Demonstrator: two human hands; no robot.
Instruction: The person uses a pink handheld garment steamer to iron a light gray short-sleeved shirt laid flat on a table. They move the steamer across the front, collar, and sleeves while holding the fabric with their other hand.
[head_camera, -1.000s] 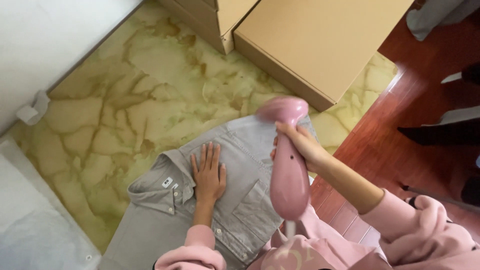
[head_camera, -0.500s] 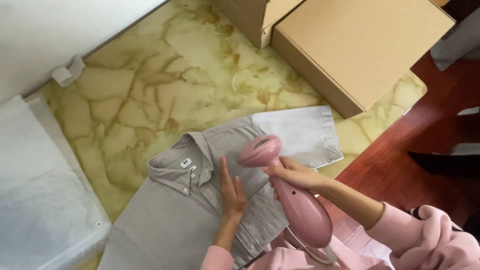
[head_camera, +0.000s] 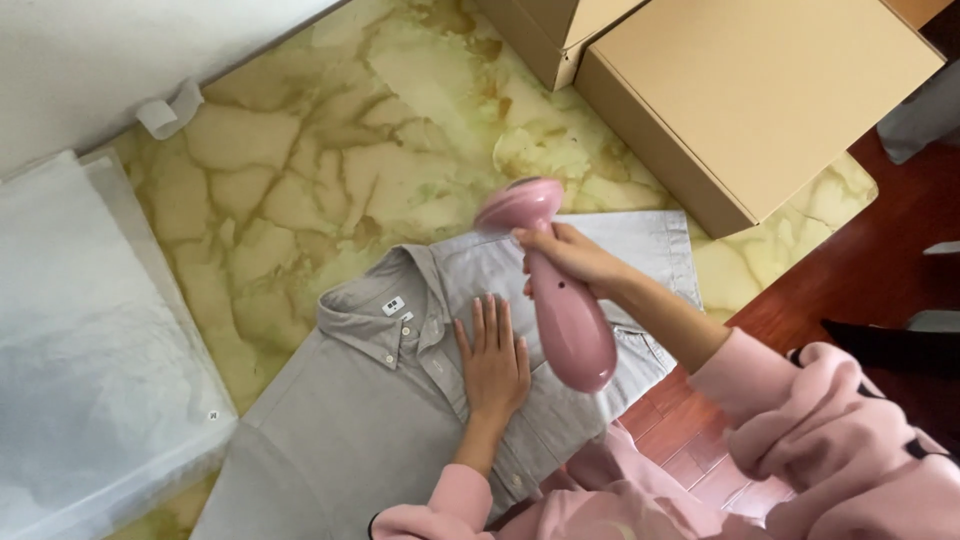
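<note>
Flat and open, the left hand (head_camera: 492, 358) lies palm down on the chest of the grey shirt (head_camera: 420, 400), fingers together and pointing away from the person, just right of the button placket. Its pink sleeve (head_camera: 440, 510) comes up from the bottom edge of the view. The right hand (head_camera: 572, 258) is closed around the upper part of the pink handheld steamer (head_camera: 556, 290), its arm reaching in from the lower right in a bulky pink sleeve. The steamer's rounded head sits over the shirt's shoulder area, near the collar (head_camera: 385, 305), while its long body slants back toward the person, passing just beside the left hand's fingertips.

The shirt lies spread face up on a green-and-cream marbled surface (head_camera: 330, 170), collar toward the upper left, one sleeve folded across toward the right. Its right side reaches the surface's edge, where dark red wooden flooring (head_camera: 850, 290) begins. Open marbled room remains above and to the left of the collar. Cardboard boxes (head_camera: 760, 90) stand beyond the shirt at the upper right, close to the folded sleeve, and a clear plastic bag (head_camera: 90, 350) lies along the left, just beside the shirt's lower part.

The shirt is a pale grey button-up with a small white label inside the collar.
</note>
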